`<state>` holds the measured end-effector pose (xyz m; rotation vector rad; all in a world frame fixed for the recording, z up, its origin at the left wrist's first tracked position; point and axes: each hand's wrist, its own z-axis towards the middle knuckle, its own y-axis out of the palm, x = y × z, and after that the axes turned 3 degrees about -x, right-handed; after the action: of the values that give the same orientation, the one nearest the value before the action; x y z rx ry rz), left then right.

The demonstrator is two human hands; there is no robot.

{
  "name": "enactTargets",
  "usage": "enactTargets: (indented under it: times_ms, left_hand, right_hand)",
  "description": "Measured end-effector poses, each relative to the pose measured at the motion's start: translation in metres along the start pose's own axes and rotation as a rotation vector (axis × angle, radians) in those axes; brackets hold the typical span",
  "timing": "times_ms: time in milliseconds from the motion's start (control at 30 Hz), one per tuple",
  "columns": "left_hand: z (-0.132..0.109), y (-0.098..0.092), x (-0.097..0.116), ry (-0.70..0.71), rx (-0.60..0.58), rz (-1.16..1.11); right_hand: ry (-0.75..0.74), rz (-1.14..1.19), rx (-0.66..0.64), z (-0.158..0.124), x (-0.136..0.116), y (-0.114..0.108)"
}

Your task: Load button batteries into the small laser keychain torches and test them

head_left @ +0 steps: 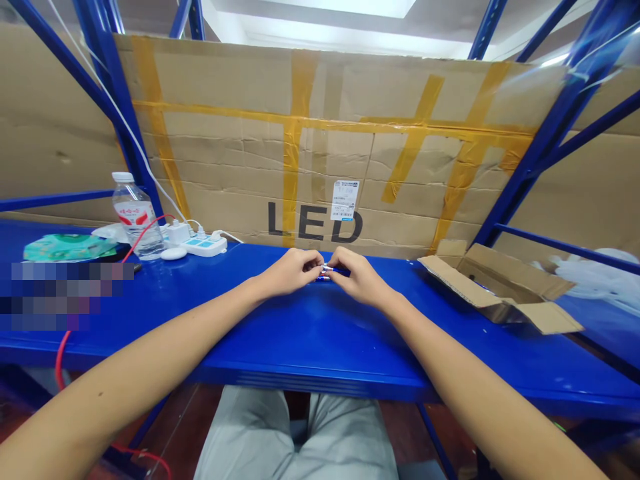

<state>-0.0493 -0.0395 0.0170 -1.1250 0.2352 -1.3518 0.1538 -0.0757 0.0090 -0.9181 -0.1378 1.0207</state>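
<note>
Both my hands meet at the middle of the blue shelf top (320,333). My left hand (293,270) and my right hand (357,275) are both closed in a pinch on a small blue pen-like object with a silver metal part (327,270). The object lies just above the shelf surface between my fingertips. Its far end is hidden behind my right fingers.
An open cardboard box (500,287) lies at the right. A water bottle (136,217), a white power strip (203,245) with plugs, a red cable (63,353) and a green packet (67,248) are at the left. A taped cardboard wall marked LED (320,147) stands behind, between blue rack posts.
</note>
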Motion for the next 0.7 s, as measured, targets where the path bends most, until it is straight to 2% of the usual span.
enactTargets:
  times_ms: [200, 433, 700]
  left_hand:
    - [0.0003, -0.0010, -0.0019, 0.068, -0.038, 0.131]
    - [-0.0005, 0.0041, -0.0070, 0.140, -0.064, 0.308]
    - [-0.0001, 0.0052, -0.0076, 0.125, -0.064, 0.317]
  right_hand:
    - [0.097, 0.032, -0.068, -0.0009, 0.0004, 0.0006]
    - [0.212, 0.104, -0.089, 0.0009, 0.0039, 0.0035]
    - [0.326, 0.203, -0.147, 0.0022, 0.0048, 0.0016]
